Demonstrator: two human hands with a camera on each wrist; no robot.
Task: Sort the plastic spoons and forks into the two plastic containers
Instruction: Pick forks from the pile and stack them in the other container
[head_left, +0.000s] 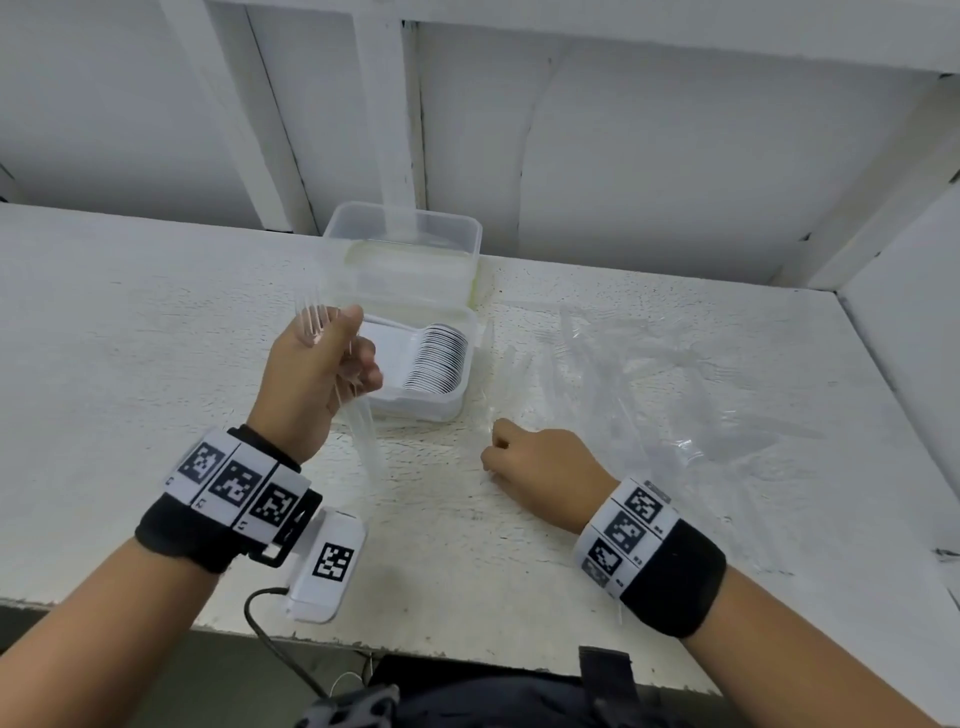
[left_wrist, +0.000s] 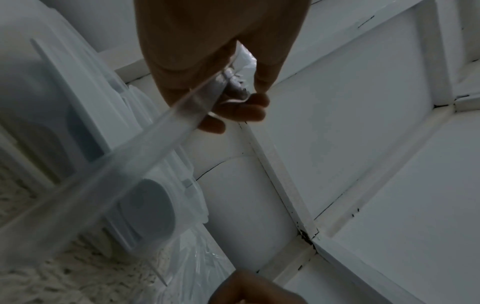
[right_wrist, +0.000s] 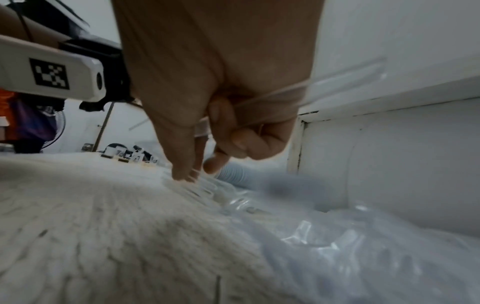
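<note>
left hand (head_left: 322, 374) clasping clear forks (head_left: 311, 325); right hand (head_left: 540, 457) apparently pinching another (blurred). next: forks into far container (head_left: 405, 244).

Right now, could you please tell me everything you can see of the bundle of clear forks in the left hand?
The bundle of clear forks is transparent plastic, several pieces stacked together. The left hand grips it around the necks, fingers curled over. The tines point up and away above the thumb; the handles slant down towards the table, ending just in front of the near container. How many forks there are cannot be told.
</note>
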